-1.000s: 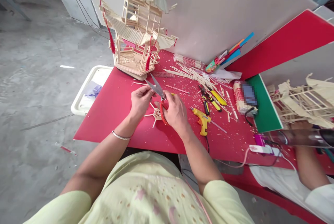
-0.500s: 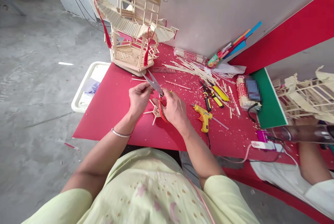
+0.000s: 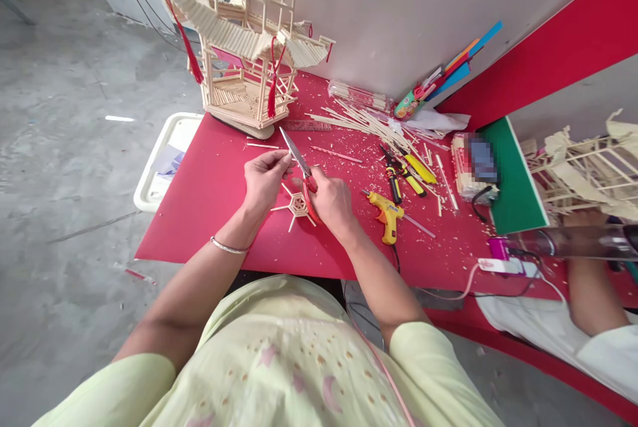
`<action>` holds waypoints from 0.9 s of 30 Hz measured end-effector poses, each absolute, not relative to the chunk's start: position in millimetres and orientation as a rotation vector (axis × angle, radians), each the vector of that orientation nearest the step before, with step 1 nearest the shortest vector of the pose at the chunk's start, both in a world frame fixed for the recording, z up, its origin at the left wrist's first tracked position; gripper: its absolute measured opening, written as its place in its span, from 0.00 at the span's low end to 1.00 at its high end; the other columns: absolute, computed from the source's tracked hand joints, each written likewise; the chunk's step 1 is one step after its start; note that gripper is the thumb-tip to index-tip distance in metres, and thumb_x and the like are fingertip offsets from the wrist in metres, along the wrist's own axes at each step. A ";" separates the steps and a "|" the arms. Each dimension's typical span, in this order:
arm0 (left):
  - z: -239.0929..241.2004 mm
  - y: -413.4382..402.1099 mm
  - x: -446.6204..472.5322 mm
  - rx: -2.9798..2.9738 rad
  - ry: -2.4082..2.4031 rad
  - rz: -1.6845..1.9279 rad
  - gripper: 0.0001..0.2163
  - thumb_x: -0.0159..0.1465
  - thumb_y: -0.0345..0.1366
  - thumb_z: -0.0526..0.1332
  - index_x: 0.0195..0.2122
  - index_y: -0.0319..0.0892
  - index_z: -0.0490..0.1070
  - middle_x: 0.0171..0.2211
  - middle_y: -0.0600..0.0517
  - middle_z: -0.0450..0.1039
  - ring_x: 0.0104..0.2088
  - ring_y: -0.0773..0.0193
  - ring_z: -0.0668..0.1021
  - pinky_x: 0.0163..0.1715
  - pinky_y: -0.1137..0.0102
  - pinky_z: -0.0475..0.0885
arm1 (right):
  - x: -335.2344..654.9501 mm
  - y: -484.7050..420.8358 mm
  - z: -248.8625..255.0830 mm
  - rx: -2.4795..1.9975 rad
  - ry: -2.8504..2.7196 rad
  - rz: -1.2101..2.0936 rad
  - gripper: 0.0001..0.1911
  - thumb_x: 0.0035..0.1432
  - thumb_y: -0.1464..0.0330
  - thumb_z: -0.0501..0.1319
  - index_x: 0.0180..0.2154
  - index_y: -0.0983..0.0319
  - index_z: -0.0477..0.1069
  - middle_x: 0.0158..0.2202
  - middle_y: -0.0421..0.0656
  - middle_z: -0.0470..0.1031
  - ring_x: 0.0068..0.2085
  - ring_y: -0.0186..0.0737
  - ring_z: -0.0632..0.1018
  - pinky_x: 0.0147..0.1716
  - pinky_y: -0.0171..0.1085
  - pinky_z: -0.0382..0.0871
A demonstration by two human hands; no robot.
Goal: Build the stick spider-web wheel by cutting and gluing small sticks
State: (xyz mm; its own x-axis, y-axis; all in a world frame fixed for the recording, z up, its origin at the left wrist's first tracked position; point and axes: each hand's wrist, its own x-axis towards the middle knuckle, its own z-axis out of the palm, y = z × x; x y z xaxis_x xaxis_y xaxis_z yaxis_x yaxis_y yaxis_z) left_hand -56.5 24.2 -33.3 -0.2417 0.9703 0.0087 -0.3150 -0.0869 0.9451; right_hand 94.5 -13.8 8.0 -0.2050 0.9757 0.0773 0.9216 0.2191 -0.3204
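My right hand [image 3: 330,203] is closed round the red handles of a pair of scissors [image 3: 298,159], whose blades point up and to the left. My left hand [image 3: 264,178] pinches a thin wooden stick right at the blades. Just below both hands a small web-shaped piece of sticks [image 3: 296,204] lies on the red table top [image 3: 209,201].
A tall stick pagoda model [image 3: 246,35] with red tassels stands at the table's back left. Loose sticks [image 3: 363,125], pliers [image 3: 393,178] and a yellow glue gun [image 3: 387,214] lie to the right. A white tray [image 3: 159,161] hangs off the left edge. Another person's arm [image 3: 593,294] works at far right.
The scissor blades, open a second ago, have come together beside the stick in my left hand. Both hands stay in the same spot over the web-shaped piece.
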 end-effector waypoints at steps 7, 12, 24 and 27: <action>-33.1 26.4 -55.0 0.809 1.083 1.561 0.16 0.52 0.44 0.76 0.35 0.38 0.81 0.25 0.51 0.78 0.24 0.71 0.75 0.23 0.75 0.67 | 123.1 16.1 -3.7 -2.115 -2.023 0.150 0.34 0.69 0.42 0.51 0.59 0.60 0.71 0.35 0.51 0.81 0.38 0.52 0.81 0.40 0.44 0.69; -29.0 24.4 -58.1 0.834 1.125 1.477 0.17 0.52 0.46 0.75 0.36 0.38 0.81 0.27 0.50 0.78 0.24 0.71 0.75 0.20 0.77 0.63 | 129.6 45.9 -12.9 -2.187 -1.997 0.093 0.33 0.68 0.57 0.60 0.67 0.68 0.62 0.50 0.60 0.78 0.51 0.58 0.78 0.50 0.49 0.69; -28.8 16.7 -60.1 0.957 1.142 1.202 0.15 0.50 0.43 0.75 0.31 0.36 0.80 0.21 0.52 0.74 0.19 0.71 0.73 0.18 0.77 0.63 | 203.5 -95.6 -15.5 -2.437 -1.470 -0.116 0.18 0.58 0.65 0.61 0.51 0.61 0.74 0.50 0.53 0.75 0.49 0.54 0.76 0.42 0.45 0.71; -27.7 12.3 -59.8 1.027 1.164 1.099 0.14 0.50 0.42 0.75 0.30 0.36 0.79 0.21 0.51 0.75 0.18 0.72 0.72 0.17 0.76 0.62 | 227.5 -114.0 -29.7 -2.576 -1.286 -0.077 0.22 0.53 0.64 0.64 0.51 0.62 0.73 0.49 0.55 0.75 0.49 0.56 0.76 0.42 0.47 0.71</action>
